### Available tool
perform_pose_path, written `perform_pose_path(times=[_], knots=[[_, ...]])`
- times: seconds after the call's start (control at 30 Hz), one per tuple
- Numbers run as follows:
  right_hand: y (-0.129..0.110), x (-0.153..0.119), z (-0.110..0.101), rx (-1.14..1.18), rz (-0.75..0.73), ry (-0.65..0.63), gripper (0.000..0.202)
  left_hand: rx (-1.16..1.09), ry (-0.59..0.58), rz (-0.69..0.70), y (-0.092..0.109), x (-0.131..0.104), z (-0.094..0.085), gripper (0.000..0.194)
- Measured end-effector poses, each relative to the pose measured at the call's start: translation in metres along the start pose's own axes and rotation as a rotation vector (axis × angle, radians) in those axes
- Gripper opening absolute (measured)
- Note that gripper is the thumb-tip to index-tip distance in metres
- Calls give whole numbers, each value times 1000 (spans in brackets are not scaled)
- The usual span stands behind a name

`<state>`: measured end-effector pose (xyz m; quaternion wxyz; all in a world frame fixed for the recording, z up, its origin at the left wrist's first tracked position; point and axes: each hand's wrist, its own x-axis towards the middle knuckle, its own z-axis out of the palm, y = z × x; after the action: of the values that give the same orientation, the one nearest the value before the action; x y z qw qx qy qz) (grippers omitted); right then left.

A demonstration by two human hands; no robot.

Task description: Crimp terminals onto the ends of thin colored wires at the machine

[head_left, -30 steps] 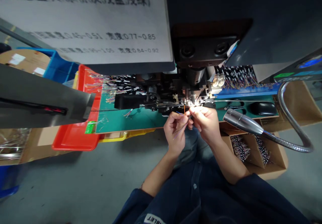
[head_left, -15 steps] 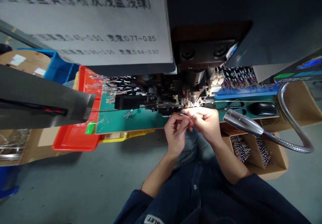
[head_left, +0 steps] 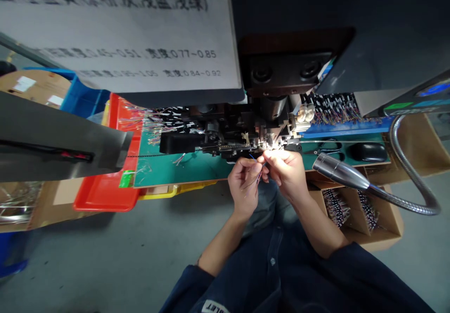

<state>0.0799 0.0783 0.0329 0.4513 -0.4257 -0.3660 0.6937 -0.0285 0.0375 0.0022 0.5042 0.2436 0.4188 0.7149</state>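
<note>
In front of the lit crimping machine (head_left: 270, 137), my two hands meet with their fingertips nearly touching. My left hand (head_left: 245, 181) is closed on a bundle of thin coloured wires (head_left: 259, 178), whose loose ends hang across the palm. A blue wire end (head_left: 251, 156) sticks up above its fingers. My right hand (head_left: 288, 170) is pinched at the same wires, just under the machine's bright working point; its fingers partly hide what they grip. A metal terminal strip (head_left: 151, 155) runs along the machine from the left.
A gooseneck lamp (head_left: 339, 171) stands right of my hands, near scissors (head_left: 326, 151) and a black mouse (head_left: 368, 152). Wire bundles lie behind on the green mat (head_left: 207, 167). A red tray (head_left: 105, 195) is at left, a cardboard box (head_left: 390, 233) with wire bundles below right.
My right hand has drawn slightly down and back from the machine's working point. My left hand has shifted a little left and down, still holding the wires.
</note>
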Motion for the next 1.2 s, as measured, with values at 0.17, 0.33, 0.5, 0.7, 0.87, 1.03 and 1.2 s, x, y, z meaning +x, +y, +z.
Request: perform_pose_path(times=[0.17, 0.33, 0.5, 0.7, 0.87, 1.03, 1.2], knots=[[0, 0, 1, -14, -9, 4, 48, 13, -3, 18, -1, -1, 0, 42], [0, 0, 0, -48, -21, 17, 48, 48, 2, 20, -1, -1, -2, 40], [-6, -3, -3, -166, -85, -18, 42, 52, -47, 12, -3, 0, -5, 36], [-13, -4, -2, -184, -70, -13, 47, 61, -60, 0, -3, -2, -5, 32], [-7, -2, -1, -69, -45, -5, 44, 107, -36, 43, -1, -4, -4, 32], [0, 1, 1, -53, -24, 33, 41, 132, -9, 45, 1, -4, -4, 36], [0, 1, 0, -47, -17, 37, 41, 134, -28, 41, 1, -3, -5, 35]])
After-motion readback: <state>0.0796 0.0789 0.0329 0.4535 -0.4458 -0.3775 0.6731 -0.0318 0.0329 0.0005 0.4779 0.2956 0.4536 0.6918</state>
